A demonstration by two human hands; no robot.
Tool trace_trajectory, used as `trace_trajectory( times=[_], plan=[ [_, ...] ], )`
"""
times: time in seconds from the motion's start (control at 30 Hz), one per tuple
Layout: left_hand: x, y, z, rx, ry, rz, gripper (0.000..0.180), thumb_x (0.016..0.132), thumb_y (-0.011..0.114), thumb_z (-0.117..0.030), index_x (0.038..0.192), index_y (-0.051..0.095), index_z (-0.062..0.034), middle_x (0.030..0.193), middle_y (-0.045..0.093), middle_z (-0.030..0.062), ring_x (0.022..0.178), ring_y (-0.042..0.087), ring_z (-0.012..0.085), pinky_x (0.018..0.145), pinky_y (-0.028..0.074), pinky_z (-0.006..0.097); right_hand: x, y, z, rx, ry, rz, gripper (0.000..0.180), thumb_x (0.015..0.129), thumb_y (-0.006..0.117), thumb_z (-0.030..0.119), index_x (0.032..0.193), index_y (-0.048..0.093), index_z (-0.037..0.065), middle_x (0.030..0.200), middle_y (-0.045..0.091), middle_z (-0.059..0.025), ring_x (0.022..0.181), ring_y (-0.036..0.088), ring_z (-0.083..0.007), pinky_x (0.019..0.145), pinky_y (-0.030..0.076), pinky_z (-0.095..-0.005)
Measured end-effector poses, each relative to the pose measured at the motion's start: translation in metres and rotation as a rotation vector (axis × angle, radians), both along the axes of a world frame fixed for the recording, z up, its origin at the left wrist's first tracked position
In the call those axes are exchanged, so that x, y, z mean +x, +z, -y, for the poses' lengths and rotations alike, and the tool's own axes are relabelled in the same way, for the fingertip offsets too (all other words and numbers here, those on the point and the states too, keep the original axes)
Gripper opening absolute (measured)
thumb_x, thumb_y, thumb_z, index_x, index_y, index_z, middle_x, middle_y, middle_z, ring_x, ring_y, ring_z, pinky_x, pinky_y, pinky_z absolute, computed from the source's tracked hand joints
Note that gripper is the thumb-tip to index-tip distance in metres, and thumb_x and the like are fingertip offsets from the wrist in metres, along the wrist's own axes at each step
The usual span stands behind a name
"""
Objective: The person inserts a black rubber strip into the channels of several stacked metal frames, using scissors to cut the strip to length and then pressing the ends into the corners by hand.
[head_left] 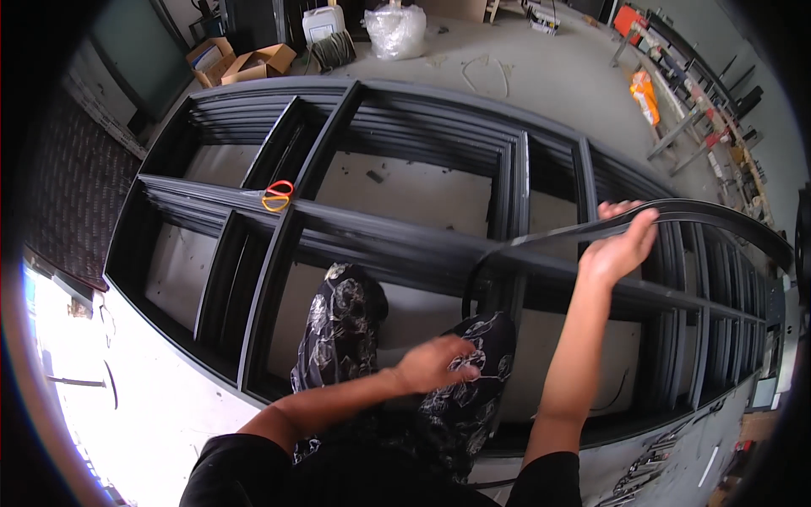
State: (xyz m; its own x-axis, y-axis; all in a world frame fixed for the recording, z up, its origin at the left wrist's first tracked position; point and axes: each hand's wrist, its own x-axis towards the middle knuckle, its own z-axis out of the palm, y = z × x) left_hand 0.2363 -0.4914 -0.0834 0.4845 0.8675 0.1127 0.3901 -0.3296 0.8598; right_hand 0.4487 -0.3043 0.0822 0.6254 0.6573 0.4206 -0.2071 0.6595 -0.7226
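Note:
A long black flexible strip (718, 213) arcs in from the right and runs across my right hand (621, 245), which is closed round it between thumb and fingers. Beyond that hand the strip slants left, then curls down near my right knee. My left hand (438, 363) hovers in front of the same knee, its fingers loosely stretched and nothing seen in them. Under both hands lies a stack of dark grey metal frames (389, 228) with crossbars and openings. Orange-and-red-handled scissors (277, 196) rest on a middle bar to the left; their blades are hard to make out.
My legs (342, 321) stand within the frame openings. Open cardboard boxes (258, 63), a white jug (323, 23) and a bundle in clear plastic (395, 32) sit on the floor at the back. A long rack (693, 101) with an orange bag (644, 95) stands at the far right.

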Motion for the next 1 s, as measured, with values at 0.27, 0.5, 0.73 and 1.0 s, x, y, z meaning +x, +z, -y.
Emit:
trace_trajectory(
  times=[0.27,0.5,0.73,1.0],
  plan=[
    [0.017,-0.014,0.027,0.072,0.089,-0.127,0.018,0.085,0.066,-0.018,0.097,0.061,-0.0074,0.098,0.059,0.0096,0.098,0.058,0.0316,0.083,0.050,0.043,-0.063,-0.052,-0.009,-0.328,0.226,0.007,0.028,0.099,0.059,0.031,0.090,0.057,0.005,0.075,0.056,-0.0016,0.065,0.056,-0.0111,0.061,0.054,-0.0301],
    [0.000,-0.017,0.035,-0.180,-0.243,0.241,0.011,0.094,0.057,-0.015,0.094,0.051,-0.0053,0.081,0.055,0.0116,0.074,0.060,0.0253,0.068,0.051,0.037,-0.126,-0.075,-0.044,-0.399,0.356,-0.058,0.029,0.099,0.058,0.030,0.088,0.055,0.004,0.071,0.053,-0.0026,0.059,0.053,-0.0128,0.054,0.052,-0.0301],
    [0.012,-0.045,0.143,-0.528,-1.293,0.887,0.014,0.099,0.052,-0.017,0.092,0.048,-0.0053,0.082,0.051,-0.0002,0.072,0.054,0.0084,0.064,0.047,0.028,-0.148,-0.050,-0.068,-0.362,0.415,-0.156,0.029,0.101,0.055,0.030,0.089,0.054,0.004,0.070,0.054,-0.0048,0.058,0.055,-0.0155,0.056,0.054,-0.0335],
    [-0.043,0.035,0.020,-0.715,-0.859,0.154,0.016,0.097,0.056,-0.021,0.104,0.059,-0.0066,0.087,0.066,0.0052,0.079,0.063,0.0133,0.071,0.051,0.030,-0.102,-0.079,-0.060,-0.367,0.348,-0.483,0.035,0.101,0.052,0.037,0.086,0.050,0.006,0.068,0.052,-0.0058,0.055,0.050,-0.0188,0.060,0.048,-0.0370]
  ],
)
